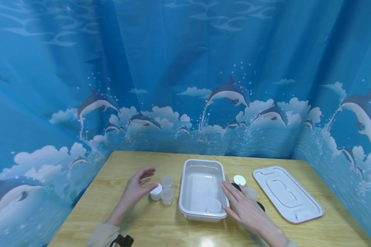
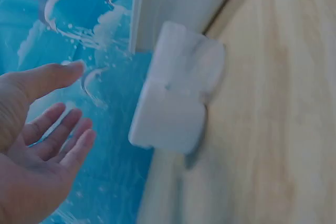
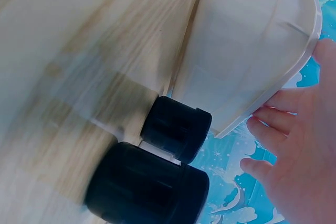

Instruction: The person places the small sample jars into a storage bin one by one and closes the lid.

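My left grip [image 1: 139, 187] is wide, just beside a white jar [image 1: 156, 193] on the desk [image 1: 145, 219]. My right grip [image 1: 242, 207], straight-fingered, touches the right rim of the bin [image 1: 201, 185]; a cup [image 1: 214, 206] sits inside, near right corner.

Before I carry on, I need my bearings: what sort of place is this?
Likely a makeshift booth for tabletop work: a dolphin curtain hangs behind and beside a table bearing a tray.

The left grip [image 1: 137, 186] hovers over the left half of the counter [image 1: 157, 226], thumb set apart from loosely bent fingers. The right grip [image 1: 242, 204], fingers nearly straight, angles toward the far edge, its back turned up. Both forearms [image 1: 115, 216] reach in from the near edge.
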The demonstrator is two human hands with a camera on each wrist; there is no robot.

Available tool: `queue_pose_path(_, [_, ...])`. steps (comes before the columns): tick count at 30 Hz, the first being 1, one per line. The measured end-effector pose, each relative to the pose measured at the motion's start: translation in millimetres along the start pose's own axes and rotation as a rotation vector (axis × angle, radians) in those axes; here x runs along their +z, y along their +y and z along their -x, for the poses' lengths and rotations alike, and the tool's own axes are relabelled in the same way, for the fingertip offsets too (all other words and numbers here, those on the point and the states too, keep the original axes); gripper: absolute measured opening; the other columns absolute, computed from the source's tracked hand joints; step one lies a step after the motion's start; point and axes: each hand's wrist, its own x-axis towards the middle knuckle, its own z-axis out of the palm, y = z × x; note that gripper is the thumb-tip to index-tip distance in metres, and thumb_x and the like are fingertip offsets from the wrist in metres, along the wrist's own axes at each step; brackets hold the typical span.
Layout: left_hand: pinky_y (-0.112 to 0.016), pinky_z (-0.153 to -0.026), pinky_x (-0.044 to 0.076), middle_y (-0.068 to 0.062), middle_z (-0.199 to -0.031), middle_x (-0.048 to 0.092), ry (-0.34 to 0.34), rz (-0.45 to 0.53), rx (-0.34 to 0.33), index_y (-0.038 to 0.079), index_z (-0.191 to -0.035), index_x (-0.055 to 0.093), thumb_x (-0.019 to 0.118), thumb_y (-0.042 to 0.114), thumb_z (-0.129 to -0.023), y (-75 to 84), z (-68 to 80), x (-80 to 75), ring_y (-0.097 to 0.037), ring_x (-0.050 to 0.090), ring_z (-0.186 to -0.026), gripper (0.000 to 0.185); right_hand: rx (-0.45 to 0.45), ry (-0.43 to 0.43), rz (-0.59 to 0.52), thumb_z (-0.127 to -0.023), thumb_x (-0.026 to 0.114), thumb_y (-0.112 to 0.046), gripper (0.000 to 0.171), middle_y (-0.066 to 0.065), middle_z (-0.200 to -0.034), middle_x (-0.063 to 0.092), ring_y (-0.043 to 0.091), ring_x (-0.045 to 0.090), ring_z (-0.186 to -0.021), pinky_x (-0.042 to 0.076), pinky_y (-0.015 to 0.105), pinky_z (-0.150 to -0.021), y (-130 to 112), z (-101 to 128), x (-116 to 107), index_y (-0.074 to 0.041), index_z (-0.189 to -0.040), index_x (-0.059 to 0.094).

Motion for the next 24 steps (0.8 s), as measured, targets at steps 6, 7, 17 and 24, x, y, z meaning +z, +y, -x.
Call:
queue_pose_path(6, [-0.05,-0.111,0.044,-0.03,-0.139,0.055,-0.09,-0.093,-0.044,-0.01,-0.138,0.05,0.083,0.001,-0.081,-13.8,7.6,-9.2,-0.046,0.053,-0.129,0.067,0.006,-0.007,0.007,-0.107,0.044,-0.046,0.063,0.017,-0.153,0.048,0.032,0.051,-0.136,-0.01,0.025,-0.125,0,1,-1,0.004,-0.146,0.049])
queue_pose_path(7, [-0.051,-0.111,0.043,-0.03,-0.139,0.055,-0.107,-0.108,-0.06,-0.009,-0.138,0.05,0.084,0.002,-0.079,-16.4,8.4,-9.7,-0.045,0.053,-0.129,0.069,0.005,-0.006,0.009,-0.107,0.044,-0.046,0.063,0.017,-0.153,0.048,0.032,0.052,-0.136,-0.011,0.024,-0.124,0,1,-1,0.004,-0.146,0.049])
queue_pose_path(17, [-0.051,-0.101,0.053,-0.031,-0.129,0.059,-0.17,-0.112,-0.105,-0.014,-0.133,0.051,0.085,0.003,-0.078,-29.9,12.0,-5.6,-0.046,0.061,-0.117,0.067,0.0,-0.001,0.002,-0.108,0.043,-0.046,0.063,0.017,-0.152,0.049,0.031,0.051,-0.136,-0.01,0.025,-0.125,0,1,1,0.004,-0.146,0.049])
queue_pose_path(24, [-0.044,-0.097,0.057,-0.03,-0.124,0.063,-0.118,-0.092,-0.119,-0.013,-0.127,0.057,0.084,-0.001,-0.078,-32.1,10.9,-1.5,-0.044,0.064,-0.114,0.058,0.0,0.006,-0.002,-0.108,0.043,-0.046,0.063,0.018,-0.152,0.049,0.031,0.052,-0.135,-0.009,0.025,-0.125,0,1,1,0.005,-0.145,0.05])
